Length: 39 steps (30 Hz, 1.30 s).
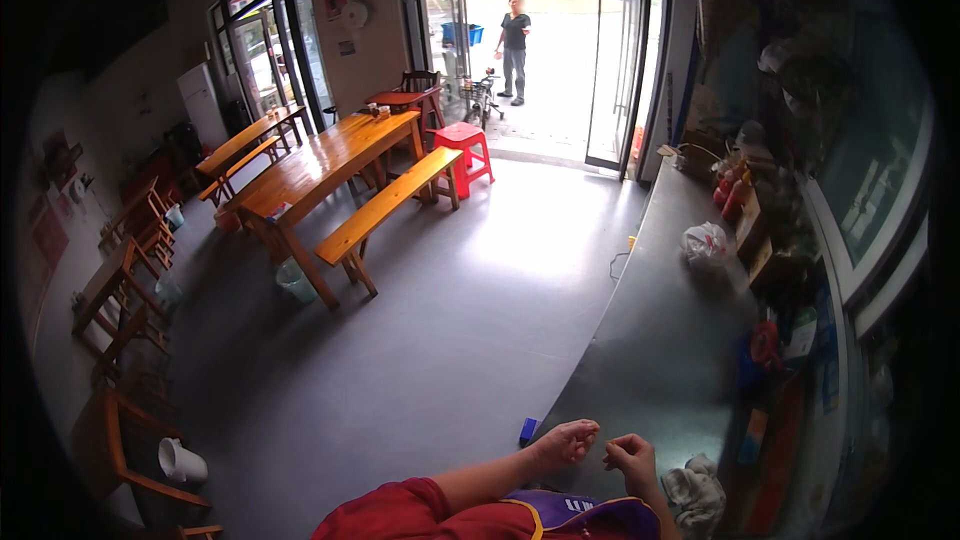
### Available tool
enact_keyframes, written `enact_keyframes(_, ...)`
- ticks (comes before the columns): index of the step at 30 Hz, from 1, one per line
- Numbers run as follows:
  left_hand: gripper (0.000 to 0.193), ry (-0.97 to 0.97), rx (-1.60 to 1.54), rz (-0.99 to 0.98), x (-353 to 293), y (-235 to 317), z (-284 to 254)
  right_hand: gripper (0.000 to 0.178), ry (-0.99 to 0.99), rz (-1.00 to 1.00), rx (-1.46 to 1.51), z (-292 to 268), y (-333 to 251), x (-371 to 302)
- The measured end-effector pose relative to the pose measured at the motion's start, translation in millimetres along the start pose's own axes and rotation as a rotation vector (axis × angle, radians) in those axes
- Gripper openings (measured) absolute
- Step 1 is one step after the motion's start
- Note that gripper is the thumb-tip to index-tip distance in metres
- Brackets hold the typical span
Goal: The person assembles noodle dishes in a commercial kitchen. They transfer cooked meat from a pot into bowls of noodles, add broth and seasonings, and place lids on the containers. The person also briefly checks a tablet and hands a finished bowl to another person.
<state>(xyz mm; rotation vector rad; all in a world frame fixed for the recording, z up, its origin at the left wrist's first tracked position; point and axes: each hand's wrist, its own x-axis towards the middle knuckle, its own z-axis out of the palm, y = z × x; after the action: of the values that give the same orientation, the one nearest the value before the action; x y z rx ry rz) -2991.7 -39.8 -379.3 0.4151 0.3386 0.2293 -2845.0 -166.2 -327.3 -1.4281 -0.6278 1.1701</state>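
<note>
Close together over the near end of a long grey counter (648,350) are my two hands. My left hand (567,443) is closed, its fingers curled in. Beside it, a small gap apart, my right hand (632,460) is pinched with thumb against fingertips. Whatever either one holds, if anything, is too small to make out. A crumpled pale cloth (694,496) lies on the counter just right of my right hand. At the counter's left edge, near my left hand, sits a small blue box (528,430).
A white plastic bag (706,244) and red bottles (735,198) stand farther along the counter. To the left are a wooden table (325,162), a bench (392,205) and a red stool (465,140). A person (514,45) stands outside the open glass doors (622,70).
</note>
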Motion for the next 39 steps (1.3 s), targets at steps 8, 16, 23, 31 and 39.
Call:
enact_keyframes(8,0.033,0.270,-0.147,-0.068,-4,-27,-12,0.017,-0.027,-0.023,0.039,6,1,7)
enact_keyframes(16,0.045,0.128,-0.231,-0.050,-11,-22,-15,0.019,-0.043,-0.052,-0.010,7,3,11)
enact_keyframes(23,0.024,0.359,-0.068,-0.015,-6,-35,-12,0.021,0.008,-0.045,0.043,3,5,6)
enact_keyframes(31,0.017,0.029,-0.245,-0.154,2,-30,-21,0.022,0.117,-0.004,0.071,-5,12,-3)
enact_keyframes(39,0.035,0.242,-0.024,0.087,-5,-25,-6,0.022,0.195,-0.009,0.149,-2,16,-8)
